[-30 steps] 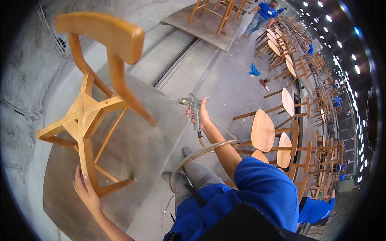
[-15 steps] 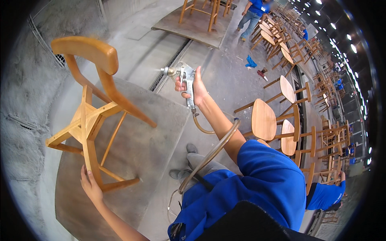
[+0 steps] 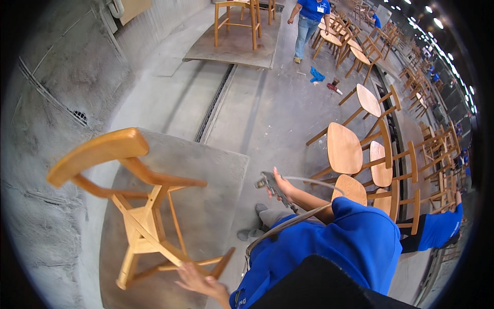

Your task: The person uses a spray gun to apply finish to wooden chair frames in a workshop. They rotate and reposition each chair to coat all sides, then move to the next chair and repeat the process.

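A wooden chair frame (image 3: 139, 221) without a seat panel, its curved backrest at the far left, stands on a grey board at my left. At its near corner is my left hand (image 3: 198, 279), fingers stretched out and touching the frame. My right hand (image 3: 284, 185) is wrapped round the metal spray gun (image 3: 271, 186), held low near my body. The gun is somewhat blurred and points left. A clear hose (image 3: 288, 224) runs along my right forearm and past my waist.
The grey board (image 3: 206, 154) lies beside a floor track (image 3: 216, 103). Another board (image 3: 226, 49) with stools is at the back. Chairs with pale seats (image 3: 343, 149) line the right. A blue cloth (image 3: 316, 75) lies on the floor. A person (image 3: 311, 23) stands at back; another (image 3: 437, 229) is at right.
The chair has turned, its backrest coming nearer. My right hand has drawn the spray gun down and right towards my body. My left hand has moved right along the frame.
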### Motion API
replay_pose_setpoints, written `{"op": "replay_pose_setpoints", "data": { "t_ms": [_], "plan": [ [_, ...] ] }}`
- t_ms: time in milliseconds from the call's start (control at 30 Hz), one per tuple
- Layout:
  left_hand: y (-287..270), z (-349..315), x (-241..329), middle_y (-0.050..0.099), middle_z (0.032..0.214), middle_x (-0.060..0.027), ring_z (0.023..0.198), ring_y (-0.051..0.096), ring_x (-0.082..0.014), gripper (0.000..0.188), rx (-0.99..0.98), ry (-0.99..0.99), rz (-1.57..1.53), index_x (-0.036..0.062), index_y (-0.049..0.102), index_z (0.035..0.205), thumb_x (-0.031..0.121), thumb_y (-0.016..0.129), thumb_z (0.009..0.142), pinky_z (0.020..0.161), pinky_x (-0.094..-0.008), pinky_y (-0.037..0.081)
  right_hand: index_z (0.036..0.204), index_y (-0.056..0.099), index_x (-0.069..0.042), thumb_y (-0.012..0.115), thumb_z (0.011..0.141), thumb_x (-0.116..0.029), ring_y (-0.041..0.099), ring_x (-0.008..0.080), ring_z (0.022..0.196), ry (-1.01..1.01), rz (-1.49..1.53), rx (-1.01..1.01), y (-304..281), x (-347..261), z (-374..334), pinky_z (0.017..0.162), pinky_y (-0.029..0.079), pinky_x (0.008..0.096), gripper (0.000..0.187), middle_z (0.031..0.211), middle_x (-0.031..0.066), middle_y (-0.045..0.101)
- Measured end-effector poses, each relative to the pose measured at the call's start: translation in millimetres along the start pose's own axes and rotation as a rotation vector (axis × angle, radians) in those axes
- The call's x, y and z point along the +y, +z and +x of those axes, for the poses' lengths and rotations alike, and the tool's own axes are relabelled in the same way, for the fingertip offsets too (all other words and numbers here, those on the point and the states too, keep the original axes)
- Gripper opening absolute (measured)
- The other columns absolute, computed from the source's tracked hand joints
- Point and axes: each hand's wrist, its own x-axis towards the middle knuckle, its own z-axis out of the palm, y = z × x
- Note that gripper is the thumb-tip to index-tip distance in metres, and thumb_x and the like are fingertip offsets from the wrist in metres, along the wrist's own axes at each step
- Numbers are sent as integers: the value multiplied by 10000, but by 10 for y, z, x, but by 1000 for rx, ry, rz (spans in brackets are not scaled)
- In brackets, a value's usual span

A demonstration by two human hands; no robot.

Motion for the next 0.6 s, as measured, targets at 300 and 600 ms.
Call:
{"op": "replay_pose_setpoints", "data": {
  "t_ms": [300, 600],
  "plan": [
    [1222, 826, 1043, 508, 1469, -85, 1394, 405, -370, 340, 153, 131, 202, 203, 708, 1196, 350, 472, 1001, 1122, -687, 84, 859, 602, -85, 305, 923, -777, 583, 151, 646, -181, -166, -24, -15, -204, -70, 482, 410, 317, 756, 670, 48, 602],
    [2361, 2862, 1236, 358, 1523, -271, 1509, 54, -405, 567, 123, -27, -268, 117, 564, 1369, 511, 433, 984, 1105, -693, -115, 1084, 588, -78, 217, 859, -860, 616, 116, 716, -428, 84, 79, -348, -823, -667, 439, 337, 214, 894, 784, 10, 607]
  ]
}}
